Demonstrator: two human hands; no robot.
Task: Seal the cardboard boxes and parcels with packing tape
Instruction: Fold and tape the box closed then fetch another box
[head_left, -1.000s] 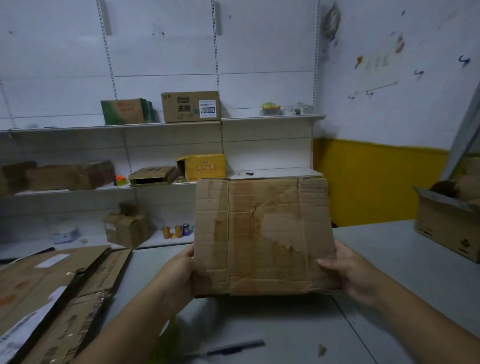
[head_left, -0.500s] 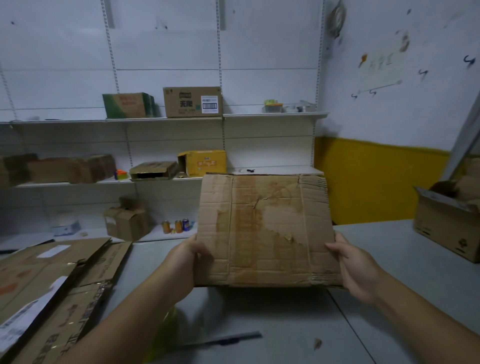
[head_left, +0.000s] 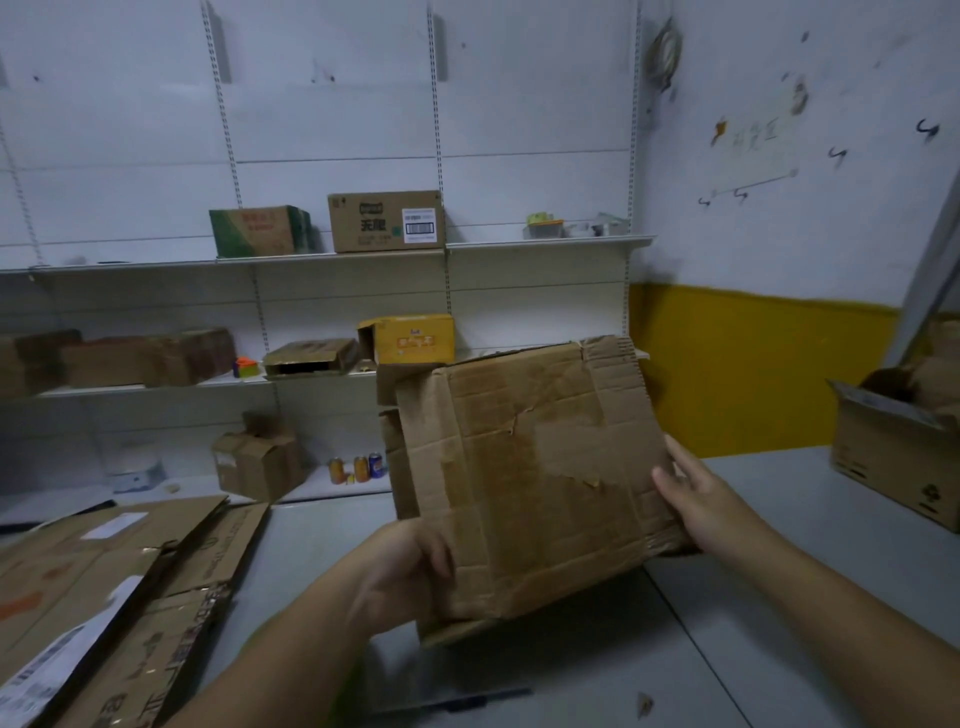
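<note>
My left hand (head_left: 410, 577) grips the lower left corner of the cardboard box (head_left: 530, 467), fingers curled round the edge with the thumb on the near face. My right hand (head_left: 696, 499) lies flat against the box's right edge, fingers fairly straight, steadying it without clasping. Between the two hands the box sits in the centre of the frame, tilted and lifted clear of the table (head_left: 779, 597). Its worn, stained face is turned toward me, and loose flaps stick out at its upper left.

I see no fresh tape on this box, and no roll of tape anywhere in view, so I judge the sealing has not begun here. The box has yet to be squared up, its flaps closed and a strip laid over the seam.

A slim dark object (head_left: 467, 699) lies on the table at the bottom centre; I cannot tell what it is. Flattened cardboard (head_left: 104, 597) is stacked at lower left, and an open carton (head_left: 893, 457) stands at the right edge, both apparently waiting. The shelves (head_left: 545, 244) behind carry more boxes.
</note>
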